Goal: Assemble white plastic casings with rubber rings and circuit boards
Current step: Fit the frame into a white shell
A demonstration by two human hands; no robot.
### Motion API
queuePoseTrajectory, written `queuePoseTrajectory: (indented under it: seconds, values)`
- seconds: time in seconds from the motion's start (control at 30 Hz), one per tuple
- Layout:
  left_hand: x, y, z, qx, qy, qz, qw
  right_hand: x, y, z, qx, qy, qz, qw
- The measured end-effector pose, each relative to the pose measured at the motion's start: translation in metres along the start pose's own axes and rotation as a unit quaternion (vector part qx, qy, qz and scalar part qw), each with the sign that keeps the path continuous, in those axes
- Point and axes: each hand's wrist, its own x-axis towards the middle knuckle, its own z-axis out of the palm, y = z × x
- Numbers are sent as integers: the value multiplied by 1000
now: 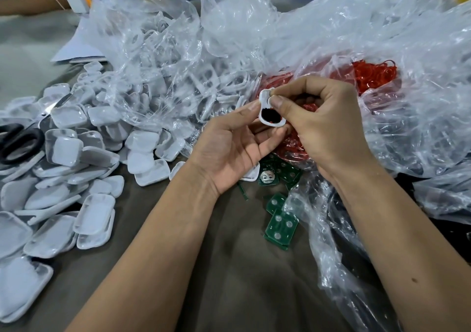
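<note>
Cluttered grey table (229, 268), both hands raised over the red rubber rings (369, 77).
Left hand (229, 148) cradles the white casing (270, 113) just above those rings; right hand (323, 128) pinches its top edge, thumb and forefinger tight.

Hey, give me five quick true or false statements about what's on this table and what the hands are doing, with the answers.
1. Both hands hold one white casing. True: the left hand supports it and the right hand pinches its top.
2. The scissors lie at the right edge. False: they lie at the left, among loose white casing halves.
3. The rubber rings are red. True.
4. The circuit boards are blue. False: they are green.
5. The rings sit in a cardboard box. False: they lie in a clear plastic bag.
</note>
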Motion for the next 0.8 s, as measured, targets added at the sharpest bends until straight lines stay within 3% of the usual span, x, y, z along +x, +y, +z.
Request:
queuePoseTrajectory:
  seconds: [0.4, 0.8]
  values:
    - [0, -1, 0, 11, 12, 10, 1000, -4, 0, 6, 27, 22, 17, 999]
    - [-2, -1, -3, 31, -28, 2, 999, -1, -15, -7, 223, -52, 205, 952]
